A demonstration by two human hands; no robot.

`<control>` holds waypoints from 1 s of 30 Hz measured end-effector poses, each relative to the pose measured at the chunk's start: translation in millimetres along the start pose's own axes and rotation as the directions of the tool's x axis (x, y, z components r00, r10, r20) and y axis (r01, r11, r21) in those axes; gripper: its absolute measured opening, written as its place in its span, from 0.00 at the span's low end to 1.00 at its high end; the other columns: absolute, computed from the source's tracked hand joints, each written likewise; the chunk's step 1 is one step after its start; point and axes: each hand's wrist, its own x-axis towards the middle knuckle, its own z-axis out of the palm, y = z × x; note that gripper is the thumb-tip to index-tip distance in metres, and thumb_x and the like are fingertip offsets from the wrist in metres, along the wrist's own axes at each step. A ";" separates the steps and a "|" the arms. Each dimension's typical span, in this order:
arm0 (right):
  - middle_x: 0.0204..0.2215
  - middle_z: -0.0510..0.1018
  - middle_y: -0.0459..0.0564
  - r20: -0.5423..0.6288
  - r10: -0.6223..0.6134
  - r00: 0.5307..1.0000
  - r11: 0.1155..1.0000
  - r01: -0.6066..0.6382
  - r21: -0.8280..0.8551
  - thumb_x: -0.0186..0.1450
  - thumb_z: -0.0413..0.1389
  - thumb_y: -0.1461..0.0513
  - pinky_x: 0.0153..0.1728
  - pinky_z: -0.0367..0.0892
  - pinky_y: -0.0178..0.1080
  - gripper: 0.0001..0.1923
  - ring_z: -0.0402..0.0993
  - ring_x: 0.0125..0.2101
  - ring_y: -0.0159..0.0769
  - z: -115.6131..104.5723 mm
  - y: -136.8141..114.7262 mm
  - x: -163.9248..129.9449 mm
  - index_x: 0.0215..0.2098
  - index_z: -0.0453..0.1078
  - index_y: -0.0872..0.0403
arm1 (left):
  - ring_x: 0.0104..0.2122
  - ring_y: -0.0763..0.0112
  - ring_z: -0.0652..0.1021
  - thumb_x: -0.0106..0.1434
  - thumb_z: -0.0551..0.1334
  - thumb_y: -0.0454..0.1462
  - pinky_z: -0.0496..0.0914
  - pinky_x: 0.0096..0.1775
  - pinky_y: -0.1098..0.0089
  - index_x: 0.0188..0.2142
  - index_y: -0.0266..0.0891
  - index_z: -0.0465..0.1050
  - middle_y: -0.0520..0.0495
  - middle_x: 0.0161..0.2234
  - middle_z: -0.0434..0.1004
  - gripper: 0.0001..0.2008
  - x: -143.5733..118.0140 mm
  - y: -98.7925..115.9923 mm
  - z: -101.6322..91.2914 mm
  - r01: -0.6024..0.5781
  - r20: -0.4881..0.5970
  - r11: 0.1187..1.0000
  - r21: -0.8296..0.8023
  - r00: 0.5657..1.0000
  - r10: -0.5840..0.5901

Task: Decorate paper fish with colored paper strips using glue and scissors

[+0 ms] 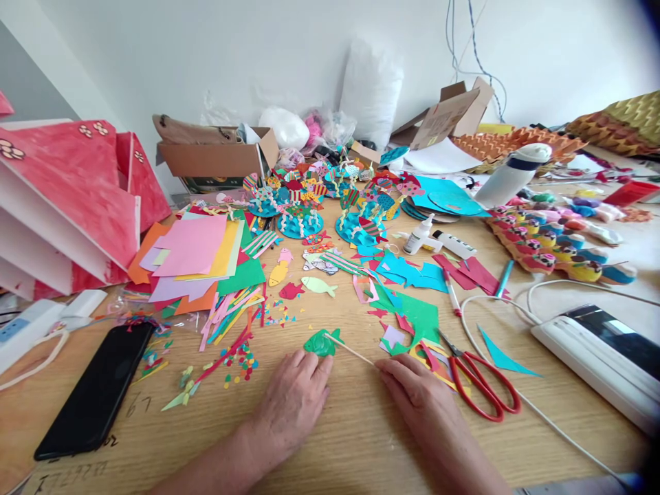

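A green paper fish (320, 343) lies flat on the wooden table, its surface partly glossy. My left hand (296, 385) holds its lower edge down with curled fingertips. Pinched between the thumb and fingers of my right hand (415, 388) is a thin pale stick (353, 351), whose far tip touches the fish near its tail. Just beyond are a pale green paper fish (320, 285), a red one (291, 291) and a yellow one (278, 273). To the right of my right hand lie red-handled scissors (482, 385), over paper scraps.
Stacked coloured paper (193, 247), paper strips and small dots lie left, beside a black phone (97, 392). Finished fish decorations (302, 223) stand behind. A glue bottle (419, 235) is at centre right. A white cable (546, 419) runs past the scissors to a white device (592, 364).
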 end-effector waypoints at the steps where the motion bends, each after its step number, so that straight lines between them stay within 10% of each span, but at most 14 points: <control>1: 0.30 0.73 0.49 -0.004 0.003 1.000 1.000 -0.003 -0.010 0.64 0.42 0.62 0.30 0.66 0.34 0.14 0.71 0.30 0.33 0.4 -0.4 0.2 0.33 0.69 0.51 | 0.35 0.65 0.69 0.57 0.55 0.33 0.67 0.38 0.63 0.48 0.39 0.61 0.47 0.34 0.69 0.18 0.2 0.1 -0.2 -0.003 -0.005 1.000 -0.002 1.000 0.003; 30: 0.30 0.72 0.49 0.093 -0.048 0.994 0.998 0.052 -0.048 0.64 0.41 0.64 0.30 0.65 0.33 0.15 0.69 0.30 0.33 3.8 -8.9 12.3 0.32 0.69 0.52 | 0.35 0.66 0.68 0.59 0.53 0.33 0.67 0.38 0.64 0.48 0.40 0.62 0.48 0.35 0.69 0.17 -1.4 -0.8 4.9 -0.003 -0.031 1.000 -0.024 1.000 0.002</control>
